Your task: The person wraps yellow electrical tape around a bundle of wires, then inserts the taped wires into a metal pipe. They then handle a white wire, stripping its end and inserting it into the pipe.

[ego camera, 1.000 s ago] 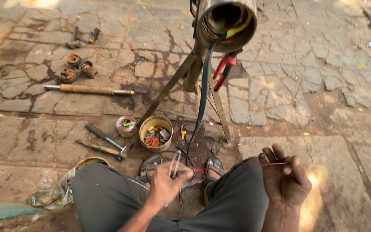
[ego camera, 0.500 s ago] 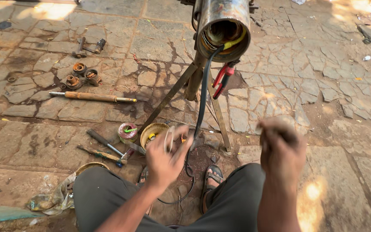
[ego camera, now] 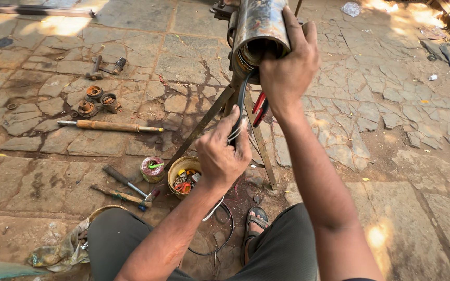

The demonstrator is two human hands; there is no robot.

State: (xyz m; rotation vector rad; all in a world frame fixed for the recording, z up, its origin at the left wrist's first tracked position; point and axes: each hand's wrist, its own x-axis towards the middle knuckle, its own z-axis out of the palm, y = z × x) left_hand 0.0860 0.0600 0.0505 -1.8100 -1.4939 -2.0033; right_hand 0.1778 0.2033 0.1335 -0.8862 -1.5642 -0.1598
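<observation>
Right hand is up on the mouth of the metal cylinder, fingers curled over its rim, steadying it on its stand. Left hand sits lower, fingers pinched shut around the black cable that hangs out of the cylinder's open end. It looks like wiring work at the cylinder's mouth; the next move calls for a firm hold above and careful feeding of cable below. Hammers and a small tub lie on the stone floor.
</observation>
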